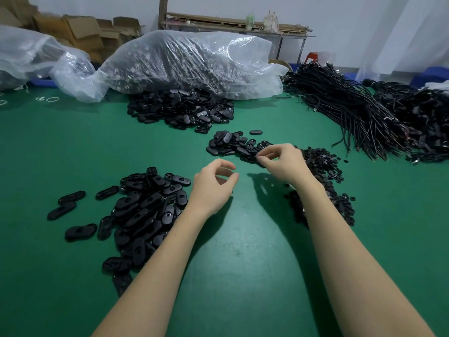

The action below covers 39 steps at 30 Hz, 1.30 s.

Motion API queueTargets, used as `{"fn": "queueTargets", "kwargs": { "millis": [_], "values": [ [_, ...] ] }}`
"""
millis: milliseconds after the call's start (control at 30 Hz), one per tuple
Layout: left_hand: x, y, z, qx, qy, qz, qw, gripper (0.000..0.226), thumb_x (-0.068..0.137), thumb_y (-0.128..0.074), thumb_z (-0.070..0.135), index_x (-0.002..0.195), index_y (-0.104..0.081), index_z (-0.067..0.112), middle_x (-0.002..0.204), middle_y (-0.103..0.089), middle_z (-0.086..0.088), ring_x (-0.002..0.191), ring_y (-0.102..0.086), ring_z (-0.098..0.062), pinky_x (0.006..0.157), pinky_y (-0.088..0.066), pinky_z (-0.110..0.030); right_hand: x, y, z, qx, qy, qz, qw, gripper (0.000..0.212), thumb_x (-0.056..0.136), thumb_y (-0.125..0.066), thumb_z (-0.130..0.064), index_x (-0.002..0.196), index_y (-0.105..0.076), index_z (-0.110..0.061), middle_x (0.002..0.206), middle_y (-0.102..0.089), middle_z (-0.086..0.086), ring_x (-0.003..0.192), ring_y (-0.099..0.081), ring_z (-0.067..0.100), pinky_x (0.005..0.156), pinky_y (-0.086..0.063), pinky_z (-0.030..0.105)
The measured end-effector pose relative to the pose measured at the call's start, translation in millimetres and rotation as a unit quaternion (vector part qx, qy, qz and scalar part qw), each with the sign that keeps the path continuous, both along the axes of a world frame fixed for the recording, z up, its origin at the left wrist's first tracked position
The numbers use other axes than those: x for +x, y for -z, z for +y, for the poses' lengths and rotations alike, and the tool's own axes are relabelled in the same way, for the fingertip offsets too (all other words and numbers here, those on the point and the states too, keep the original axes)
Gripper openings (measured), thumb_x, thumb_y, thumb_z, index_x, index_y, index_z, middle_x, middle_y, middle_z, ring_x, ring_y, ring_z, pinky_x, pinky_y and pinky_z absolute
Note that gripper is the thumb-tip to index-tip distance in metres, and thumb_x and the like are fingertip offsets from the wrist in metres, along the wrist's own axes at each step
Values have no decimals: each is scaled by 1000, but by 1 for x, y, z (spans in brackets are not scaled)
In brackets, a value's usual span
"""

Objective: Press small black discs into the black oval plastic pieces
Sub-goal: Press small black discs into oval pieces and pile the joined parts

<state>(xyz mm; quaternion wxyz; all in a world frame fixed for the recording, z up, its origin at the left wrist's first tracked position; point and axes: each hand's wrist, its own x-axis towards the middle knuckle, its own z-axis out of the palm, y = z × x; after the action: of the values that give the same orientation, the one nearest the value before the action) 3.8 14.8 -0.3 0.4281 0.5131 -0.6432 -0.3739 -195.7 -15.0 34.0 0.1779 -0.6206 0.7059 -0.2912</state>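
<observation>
On the green table a heap of black oval plastic pieces (143, 215) lies at the near left. A smaller cluster of oval pieces (233, 144) sits ahead of centre. Small black discs (320, 164) are piled to the right, partly hidden by my right forearm. My left hand (213, 186) hovers above the mat beside the near heap, fingers curled and apart, holding nothing. My right hand (281, 164) reaches to the near edge of the smaller cluster, thumb and forefinger pinching a small black piece there; whether it is a disc or an oval piece is unclear.
A larger pile of oval pieces (182, 108) spills from a clear plastic sack (194, 62) at the back. Bundles of black cables (359, 110) fill the right side. Another plastic bag (31, 52) and cardboard boxes (85, 30) stand at the far left.
</observation>
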Motion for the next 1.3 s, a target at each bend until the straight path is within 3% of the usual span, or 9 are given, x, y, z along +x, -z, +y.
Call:
{"fn": "queueTargets", "kwargs": {
  "millis": [133, 233, 300, 400, 533, 700, 967, 1167, 1300],
  "values": [
    [0, 0, 1, -17, 1, 32, 999, 19, 91, -73, 27, 107, -67, 34, 96, -72, 9, 75, -73, -7, 72, -59, -25, 14, -7, 12, 105, -187, -163, 963, 9, 96, -71, -20, 98, -78, -26, 79, -75, 2, 67, -64, 8, 59, -49, 16],
    [2, 2, -1, -12, -12, 57, 998, 11, 90, -73, 17, 93, -72, 27, 79, -76, 3, 71, -74, -12, 80, -61, -33, 14, -2, 11, 112, -153, -274, 943, 14, 93, -74, -15, 107, -75, -17, 91, -78, 7, 73, -70, 13, 63, -55, 20],
    [3, 2, -3, 6, -21, 74, 997, 11, 89, -72, 13, 91, -72, 24, 77, -76, 4, 72, -74, -13, 82, -61, -34, 9, 2, 4, 43, -48, -202, 977, 9, 95, -71, -18, 102, -75, -21, 96, -78, 3, 74, -72, 12, 61, -57, 23],
    [2, 2, -4, 31, -19, 106, 994, 10, 90, -71, 10, 91, -71, 20, 79, -77, 2, 74, -76, -13, 81, -60, -30, -8, 7, -11, -39, 119, 39, 991, 16, 95, -62, -23, 103, -74, -30, 101, -75, -4, 90, -71, 19, 80, -60, 37],
    [1, 0, -4, 61, -14, 150, 987, 10, 92, -68, 5, 93, -65, 14, 91, -75, -1, 76, -77, -15, 70, -56, -20, -23, 12, -26, 21, 118, 196, 973, 30, 94, -61, -19, 121, -72, -26, 124, -68, 5, 111, -64, 30, 89, -54, 39],
    [2, -3, -5, 105, 2, 233, 967, 18, 95, -62, -4, 104, -67, 10, 94, -73, -9, 83, -77, -20, 80, -60, -21, -29, 15, -30, 23, 141, 203, 969, 23, 92, -62, -14, 103, -80, -24, 105, -75, 9, 87, -67, 33, 71, -48, 33],
    [3, -5, -6, 173, -10, 330, 928, 11, 92, -66, -7, 95, -63, 3, 105, -73, -15, 91, -77, -25, 81, -61, -23, -25, 18, -21, -19, 174, 133, 976, 18, 86, -67, -20, 93, -81, -28, 95, -78, 0, 90, -70, 29, 79, -57, 34],
    [5, -5, -9, 184, -20, 280, 942, 14, 87, -77, 6, 89, -65, 14, 91, -71, -3, 87, -67, -18, 80, -55, -26, -25, 17, -17, -13, 186, 82, 979, 18, 82, -68, -17, 88, -80, -28, 92, -77, -2, 87, -69, 25, 77, -56, 32],
    [6, -5, -10, 164, -26, 301, 939, 26, 87, -75, 0, 102, -63, 17, 96, -70, -7, 78, -70, -15, 71, -58, -22, -23, 18, -15, -43, 207, 54, 976, 16, 80, -67, -18, 84, -79, -27, 85, -76, -3, 76, -62, 21, 69, -45, 27]
  ]
}}
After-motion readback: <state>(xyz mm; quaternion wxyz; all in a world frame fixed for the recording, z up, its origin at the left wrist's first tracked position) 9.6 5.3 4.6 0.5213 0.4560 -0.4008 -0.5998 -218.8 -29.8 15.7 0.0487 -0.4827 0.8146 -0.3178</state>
